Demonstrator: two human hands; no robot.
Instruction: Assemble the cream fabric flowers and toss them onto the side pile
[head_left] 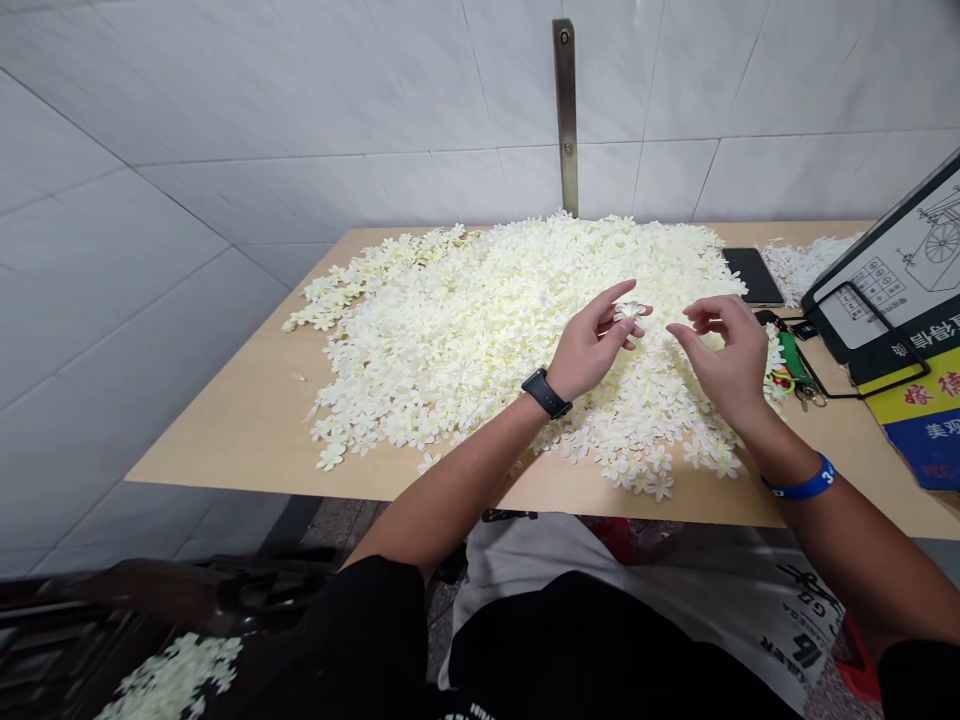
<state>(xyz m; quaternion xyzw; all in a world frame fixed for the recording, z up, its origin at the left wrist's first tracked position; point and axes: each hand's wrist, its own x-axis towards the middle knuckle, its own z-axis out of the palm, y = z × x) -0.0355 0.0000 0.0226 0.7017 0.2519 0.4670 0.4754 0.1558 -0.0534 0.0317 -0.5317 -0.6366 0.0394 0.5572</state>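
A big heap of small cream-white fabric flowers (480,330) covers the middle of a wooden table (247,410). My left hand (592,345), with a black watch at the wrist, hovers over the heap and pinches one small white flower (628,310) between thumb and fingers. My right hand (724,355), with a blue wristband, hangs just to the right of it, fingers curled and tips drawn together; whether they hold anything I cannot make out. The two hands are a short gap apart.
A dark phone (752,275) lies at the heap's right edge, with a green lanyard and keys (793,365) beside it. Printed cardboard boxes (900,300) stand at the far right. More flowers (176,680) lie below the table at the left. Tiled walls enclose the table.
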